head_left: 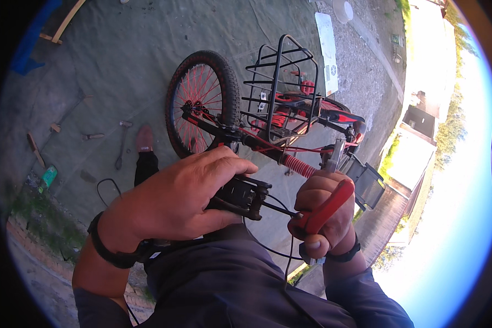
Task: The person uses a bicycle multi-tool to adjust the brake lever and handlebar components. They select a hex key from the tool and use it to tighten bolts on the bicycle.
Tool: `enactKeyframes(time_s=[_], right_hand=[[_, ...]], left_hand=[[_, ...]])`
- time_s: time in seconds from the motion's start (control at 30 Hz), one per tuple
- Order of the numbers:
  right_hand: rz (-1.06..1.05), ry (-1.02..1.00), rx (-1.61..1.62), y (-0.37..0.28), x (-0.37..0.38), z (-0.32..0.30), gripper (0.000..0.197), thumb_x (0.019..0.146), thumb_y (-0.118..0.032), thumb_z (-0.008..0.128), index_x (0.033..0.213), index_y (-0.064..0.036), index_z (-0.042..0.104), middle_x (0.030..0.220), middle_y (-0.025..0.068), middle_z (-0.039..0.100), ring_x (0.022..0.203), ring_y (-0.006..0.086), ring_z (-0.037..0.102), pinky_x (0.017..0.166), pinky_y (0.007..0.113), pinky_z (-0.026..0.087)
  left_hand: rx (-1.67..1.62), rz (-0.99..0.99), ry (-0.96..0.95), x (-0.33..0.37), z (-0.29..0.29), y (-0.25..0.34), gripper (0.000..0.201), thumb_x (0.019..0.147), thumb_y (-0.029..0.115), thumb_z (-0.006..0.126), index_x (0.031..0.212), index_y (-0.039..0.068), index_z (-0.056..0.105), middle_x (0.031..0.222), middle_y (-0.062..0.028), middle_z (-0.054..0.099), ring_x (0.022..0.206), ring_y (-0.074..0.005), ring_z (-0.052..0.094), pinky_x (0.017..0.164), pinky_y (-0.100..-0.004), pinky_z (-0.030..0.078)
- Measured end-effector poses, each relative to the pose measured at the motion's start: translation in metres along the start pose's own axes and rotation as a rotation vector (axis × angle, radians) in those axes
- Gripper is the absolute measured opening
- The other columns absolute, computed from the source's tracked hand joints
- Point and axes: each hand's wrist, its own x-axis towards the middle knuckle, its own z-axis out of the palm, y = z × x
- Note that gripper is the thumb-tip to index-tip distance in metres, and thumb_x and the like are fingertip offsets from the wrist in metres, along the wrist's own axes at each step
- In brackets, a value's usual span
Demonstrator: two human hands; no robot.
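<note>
- Working outdoors over grey-green ground sheeting [120, 60], near gravel [358, 68] and under bright sky [464, 218].
- Pinching a black hinged part [236, 194] between left hand [183, 188] thumb and fingers, just before the bicycle [259, 145].
- Curling the right hand [316, 195] firmly round a smooth red handle [330, 206], beside thin black cables.
- Showing knobbly tyre [233, 90], red spokes, ribbed red tube [299, 165], black wire basket [276, 82].
- Counting two wheels, one basket, two dark wristbands [105, 252].
</note>
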Motion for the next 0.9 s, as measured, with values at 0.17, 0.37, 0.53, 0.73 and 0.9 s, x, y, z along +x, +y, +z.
enactKeyframes(time_s=[0.17, 0.37, 0.53, 0.73, 0.9], right_hand=[[0.005, -0.039, -0.002, 0.0, -0.002, -0.002, 0.054, 0.085, -0.063, 0.051, 0.078, -0.0103, 0.058, 0.071, 0.0056, 0.057, 0.06, 0.0266, 0.058, 0.057, 0.037, 0.044], [0.027, -0.057, -0.044, -0.002, -0.003, -0.003, 0.054, 0.085, -0.064, 0.051, 0.078, -0.0107, 0.058, 0.071, 0.0053, 0.057, 0.061, 0.0263, 0.058, 0.059, 0.038, 0.043], [0.005, -0.046, -0.047, -0.002, -0.002, -0.002, 0.054, 0.085, -0.064, 0.051, 0.078, -0.0111, 0.058, 0.071, 0.0049, 0.057, 0.061, 0.0262, 0.058, 0.061, 0.037, 0.043], [0.022, -0.044, -0.05, -0.001, -0.004, -0.002, 0.054, 0.085, -0.064, 0.051, 0.079, -0.0116, 0.059, 0.07, 0.0042, 0.057, 0.061, 0.0262, 0.058, 0.061, 0.037, 0.044], [0.023, -0.016, -0.036, -0.001, -0.004, 0.0, 0.055, 0.084, -0.066, 0.051, 0.078, -0.0121, 0.06, 0.07, 0.0043, 0.057, 0.061, 0.0265, 0.059, 0.06, 0.037, 0.044]], left_hand=[[0.033, 0.056, -0.051, 0.003, -0.007, -0.001, 0.063, 0.069, 0.01, 0.084, 0.126, 0.001, 0.059, 0.115, -0.0154, 0.061, 0.105, -0.0354, 0.062, 0.092, -0.0413, 0.05], [0.226, 0.052, 0.132, 0.007, 0.011, 0.004, 0.049, 0.066, 0.008, 0.084, 0.109, 0.006, 0.061, 0.1, -0.0117, 0.057, 0.091, -0.0329, 0.06, 0.077, -0.0396, 0.05], [0.478, 0.265, 0.4, 0.004, 0.038, -0.017, 0.037, 0.064, 0.003, 0.08, 0.091, 0.007, 0.054, 0.093, -0.0111, 0.054, 0.082, -0.0335, 0.06, 0.066, -0.0412, 0.048], [0.201, 0.201, 0.527, 0.014, 0.048, -0.015, 0.037, 0.066, 0.0, 0.075, 0.094, 0.007, 0.052, 0.092, -0.0118, 0.06, 0.085, -0.0347, 0.064, 0.065, -0.0432, 0.049], [0.169, 0.049, 0.138, 0.015, 0.022, -0.006, 0.042, 0.07, 0.002, 0.08, 0.104, 0.005, 0.055, 0.099, -0.0146, 0.065, 0.087, -0.032, 0.065, 0.071, -0.0403, 0.053]])
